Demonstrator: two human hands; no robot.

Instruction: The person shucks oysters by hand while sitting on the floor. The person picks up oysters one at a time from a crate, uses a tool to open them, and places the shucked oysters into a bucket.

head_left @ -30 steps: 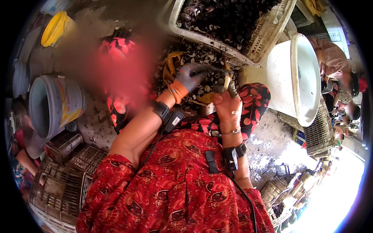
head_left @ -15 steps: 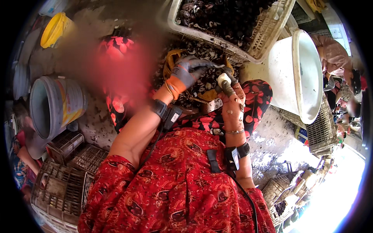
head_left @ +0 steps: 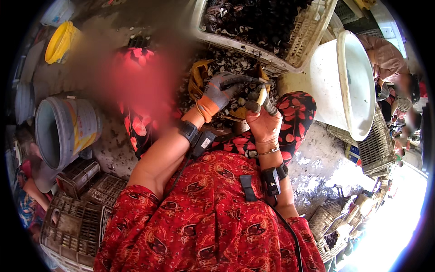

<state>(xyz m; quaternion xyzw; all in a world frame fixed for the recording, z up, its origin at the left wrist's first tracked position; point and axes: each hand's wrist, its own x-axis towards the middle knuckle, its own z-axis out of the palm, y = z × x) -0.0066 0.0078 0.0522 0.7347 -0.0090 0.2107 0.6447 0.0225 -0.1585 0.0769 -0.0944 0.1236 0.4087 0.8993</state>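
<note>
Above lap, gloved left hand [head_left: 222, 90] grips shell [head_left: 242, 97]; right hand [head_left: 265, 124] grips knife [head_left: 262, 96].

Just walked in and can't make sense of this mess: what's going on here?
A person in a red patterned dress is working on shellfish. Their left hand, in a grey glove with an orange cuff, holds a dark shell, and the bare right hand holds a short tool against it. Ahead sit a white slatted crate of dark shells and a large white plastic basin.

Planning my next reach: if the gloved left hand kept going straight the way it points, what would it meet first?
The left hand points toward the right hand, so it would likely meet the shell held between them first; depth is unclear.
</note>
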